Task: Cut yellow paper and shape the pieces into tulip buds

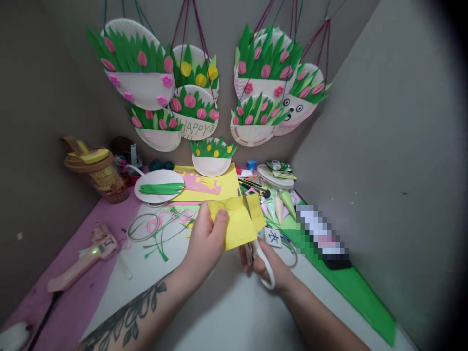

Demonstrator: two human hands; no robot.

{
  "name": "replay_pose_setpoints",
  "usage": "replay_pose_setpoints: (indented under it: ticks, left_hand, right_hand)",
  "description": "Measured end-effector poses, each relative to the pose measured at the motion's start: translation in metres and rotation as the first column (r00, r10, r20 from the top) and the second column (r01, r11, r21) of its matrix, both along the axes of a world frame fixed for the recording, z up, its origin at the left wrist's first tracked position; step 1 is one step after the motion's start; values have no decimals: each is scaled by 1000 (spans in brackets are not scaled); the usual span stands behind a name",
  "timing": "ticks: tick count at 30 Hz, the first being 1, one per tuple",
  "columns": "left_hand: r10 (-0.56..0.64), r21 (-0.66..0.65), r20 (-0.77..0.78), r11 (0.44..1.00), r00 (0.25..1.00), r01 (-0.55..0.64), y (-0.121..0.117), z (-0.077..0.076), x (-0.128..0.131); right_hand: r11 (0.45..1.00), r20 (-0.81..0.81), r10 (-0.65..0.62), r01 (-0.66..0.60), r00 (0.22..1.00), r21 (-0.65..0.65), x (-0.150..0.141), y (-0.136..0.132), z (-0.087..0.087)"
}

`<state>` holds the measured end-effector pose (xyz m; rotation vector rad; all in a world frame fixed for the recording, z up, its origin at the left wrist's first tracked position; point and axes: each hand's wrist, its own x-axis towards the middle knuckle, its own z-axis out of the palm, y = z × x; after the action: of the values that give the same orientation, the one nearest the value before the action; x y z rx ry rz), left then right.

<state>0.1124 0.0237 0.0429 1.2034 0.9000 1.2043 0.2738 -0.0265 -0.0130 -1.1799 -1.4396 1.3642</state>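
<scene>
My left hand (209, 233) pinches a sheet of yellow paper (237, 228) between thumb and fingers, held up over the middle of the table. Faint rounded outlines show on the paper. In my right hand (272, 265) is a pair of white-handled scissors (268, 273), fingers through the loops. The blades reach up into the paper's right side, and a flap of it stands to the right of them. Part of the blades is hidden behind the paper. Just behind lie a larger yellow sheet (228, 183) and pink paper (201, 183) with cut-outs.
Paper-plate baskets (141, 90) with paper tulips hang on the wall. A white plate (159, 195) holds green strips. A glue gun (86, 258) with a lit green light and a lidded cup (106, 175) stand left. Green scraps (159, 243) lie centre-left; a phone (321, 236) lies right.
</scene>
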Motion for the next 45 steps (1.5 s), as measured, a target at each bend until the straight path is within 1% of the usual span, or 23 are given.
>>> replay_pose_setpoints:
  ticks: [6, 9, 10, 11, 12, 14, 15, 16, 17, 18, 20, 21, 22, 24, 29, 32, 34, 36, 37, 39, 41, 43, 45]
  left_hand:
    - [-6, 12, -23, 1000, 1000, 6, -1, -4, 0]
    - [-41, 6, -77, 999, 996, 42, 1, -8, 2]
    - [-31, 8, -109, 999, 994, 32, 3, -10, 2]
    - [13, 28, -152, 1000, 988, -8, 6, -11, 1]
    - [84, 75, -200, 995, 976, -70, 9, -10, -1]
    - [249, 254, -287, 951, 925, -177, 18, -7, -10]
    - [299, 365, -324, 915, 897, -173, 23, -3, -16]
    - [303, 466, -369, 879, 879, -107, 27, 2, -24]
    - [263, 531, -426, 847, 866, 4, 31, 8, -31]
    - [190, 560, -491, 817, 850, 141, 34, 14, -39]
    - [53, 543, -614, 753, 787, 372, 38, 25, -53]
    - [-2, 512, -663, 728, 748, 456, 40, 28, -58]
    - [-47, 475, -702, 712, 710, 517, 41, 31, -62]
    - [-120, 406, -744, 700, 657, 588, 43, 34, -69]
    - [-262, 301, -732, 704, 630, 643, 47, 35, -78]
    - [-288, 241, -754, 715, 591, 656, 48, 37, -81]
    - [-284, 231, -765, 717, 578, 658, 48, 39, -82]
    - [-271, 258, -742, 729, 613, 634, 49, 40, -83]
    - [-254, 277, -716, 751, 650, 599, 50, 41, -84]
    - [-194, 304, -644, 823, 740, 480, 52, 42, -88]
    - [-120, 303, -571, 888, 812, 345, 54, 43, -91]
    - [-83, 283, -528, 921, 845, 267, 54, 44, -93]
    - [-105, 243, -507, 935, 856, 258, 55, 42, -93]
  right_hand:
    - [999, -29, -25, 24, 999, -33, -1, 1, -2]
    - [996, -40, -65, 62, 997, -69, 0, 2, -7]
    - [994, -42, -78, 74, 996, -81, 1, 2, -10]
    - [992, -42, -86, 82, 995, -94, 2, 2, -13]
    - [991, -42, -88, 83, 995, -106, 3, 2, -16]
    - [987, -44, -89, 82, 995, -136, 4, 2, -20]
    - [984, -44, -90, 83, 995, -155, 4, 2, -21]
    - [982, -39, -92, 84, 995, -169, 4, 2, -21]
    - [980, -26, -96, 90, 995, -175, 3, 2, -19]
    - [981, -4, -93, 91, 996, -169, 2, 2, -18]
    - [988, 69, -82, 90, 994, -127, -1, 1, -12]
    - [991, 113, -73, 85, 991, -106, -2, 0, -9]
    - [993, 154, -62, 77, 986, -94, -4, 0, -7]
    - [994, 221, -34, 57, 975, -98, -6, -2, -3]
    - [995, 347, 5, 31, 938, -99, -10, -4, -2]
    - [992, 351, 11, 32, 936, -118, -11, -5, -4]
    - [987, 353, 12, 45, 936, -153, -11, -4, -5]
    - [984, 386, 2, 67, 923, -165, -10, -3, -7]
    - [984, 406, -8, 79, 914, -158, -8, -2, -7]
    - [985, 419, -31, 98, 907, -139, -6, -1, -9]
    - [983, 388, -61, 123, 920, -139, -4, 2, -10]
    - [973, 335, -114, 173, 935, -152, -2, 4, -12]
    - [961, 260, -188, 232, 947, -152, -1, 6, -14]
